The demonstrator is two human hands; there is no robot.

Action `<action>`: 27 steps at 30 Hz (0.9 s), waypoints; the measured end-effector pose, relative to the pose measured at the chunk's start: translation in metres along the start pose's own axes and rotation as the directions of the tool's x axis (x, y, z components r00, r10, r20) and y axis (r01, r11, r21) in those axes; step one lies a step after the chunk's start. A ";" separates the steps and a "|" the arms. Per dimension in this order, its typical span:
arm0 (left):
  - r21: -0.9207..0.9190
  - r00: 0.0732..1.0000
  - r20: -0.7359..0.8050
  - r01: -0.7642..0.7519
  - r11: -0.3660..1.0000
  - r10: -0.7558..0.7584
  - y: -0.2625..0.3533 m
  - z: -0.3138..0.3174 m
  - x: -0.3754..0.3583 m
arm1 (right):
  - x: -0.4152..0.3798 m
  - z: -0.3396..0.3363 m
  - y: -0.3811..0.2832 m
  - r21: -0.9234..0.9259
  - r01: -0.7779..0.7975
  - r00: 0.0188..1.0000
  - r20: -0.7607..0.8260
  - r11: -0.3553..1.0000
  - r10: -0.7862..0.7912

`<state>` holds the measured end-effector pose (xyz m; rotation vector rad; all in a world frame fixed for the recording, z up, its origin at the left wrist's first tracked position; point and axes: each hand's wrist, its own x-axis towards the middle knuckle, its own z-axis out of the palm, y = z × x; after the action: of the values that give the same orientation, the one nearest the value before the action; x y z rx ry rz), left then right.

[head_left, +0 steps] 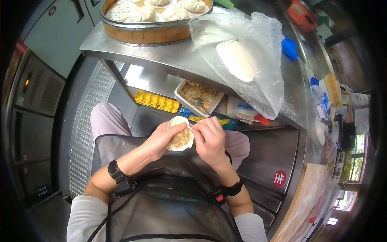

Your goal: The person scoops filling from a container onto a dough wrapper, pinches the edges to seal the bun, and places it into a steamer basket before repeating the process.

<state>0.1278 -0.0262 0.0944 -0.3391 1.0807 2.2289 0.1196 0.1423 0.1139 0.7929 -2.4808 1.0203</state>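
Note:
A round dough wrapper (174,122) with chunky pale filling (182,138) in its middle rests in my left hand (162,139), the thumb lying over the filling. My right hand (210,139) pinches the wrapper's right edge between thumb and fingers. The wrapper's rim is still spread, so the filling shows. Beyond my hands, on the lower shelf, a white tub (179,98) of filling holds a metal spoon (198,101). Above on the steel table, a bamboo steamer (149,35) carries several pleated buns (175,14) on perforated paper.
A clear plastic bag (266,52) over a pale dough piece (236,58) lies on the steel table (169,56). A yellow egg tray (156,101) sits on the lower shelf. Steel drawers (266,161) stand at my right, and a wooden board (300,201) lies farther right.

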 end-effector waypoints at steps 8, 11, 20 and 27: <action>0.147 1.000 -0.013 0.002 0.989 0.000 -0.005 0.005 0.002 | 0.001 -0.007 -0.006 0.046 -0.033 0.999 0.011 0.998 0.033; 0.103 0.998 0.063 -0.019 0.994 0.012 -0.002 0.010 0.001 | -0.002 -0.013 -0.005 -0.031 0.020 1.000 0.022 0.999 -0.019; 0.202 0.997 0.076 -0.024 0.979 0.009 0.000 0.008 0.001 | -0.004 -0.008 -0.004 0.025 0.101 0.992 -0.083 0.995 -0.099; 0.229 0.995 0.091 0.019 0.973 -0.040 0.003 0.022 -0.006 | -0.011 -0.010 0.007 0.109 0.171 0.984 -0.070 0.979 -0.164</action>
<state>0.1310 -0.0131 0.1133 -0.1484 1.2557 2.0470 0.1253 0.1577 0.1116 0.9737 -2.2768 1.1161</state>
